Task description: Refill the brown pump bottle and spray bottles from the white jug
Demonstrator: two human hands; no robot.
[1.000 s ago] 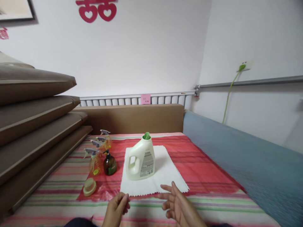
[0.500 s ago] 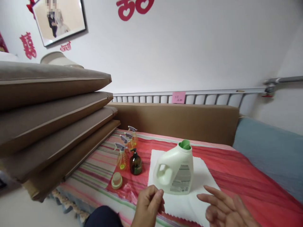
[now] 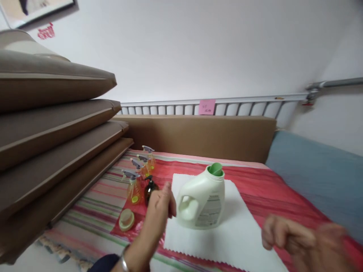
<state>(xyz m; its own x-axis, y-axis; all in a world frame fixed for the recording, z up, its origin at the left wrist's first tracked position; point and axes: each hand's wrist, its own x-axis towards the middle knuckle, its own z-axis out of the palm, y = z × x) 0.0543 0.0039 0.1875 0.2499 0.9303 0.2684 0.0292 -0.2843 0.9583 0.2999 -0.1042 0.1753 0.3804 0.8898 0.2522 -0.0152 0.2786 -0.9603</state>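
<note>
A pale green detergent jug (image 3: 202, 204), its cap off and a green spout in its neck, stands upright on a white cloth (image 3: 198, 241). My left hand (image 3: 160, 207) is just left of the jug's handle, its fingers curled in and nothing seen in them. Whether it touches the jug I cannot tell. To the right, past the cloth, my right hand (image 3: 300, 240) is blurred by motion, fingers bent but apart, with nothing visible in it. The jug's round cap (image 3: 126, 220) lies left of my left hand. A dark pump bottle (image 3: 149, 187) is partly hidden behind that hand.
Several clear spray bottles (image 3: 134, 190) are lined up on the left of the striped bed cover (image 3: 93, 207). Beside them rises a stack of brown cushions (image 3: 56, 117). A long brown panel (image 3: 195, 136) runs along the back, with a blue padded surface (image 3: 317, 162) at the right.
My left hand has moved up and forward toward the jug's handle side. My right hand has shifted right, away from the jug, its fingers more bent. The whole view has turned slightly.
</note>
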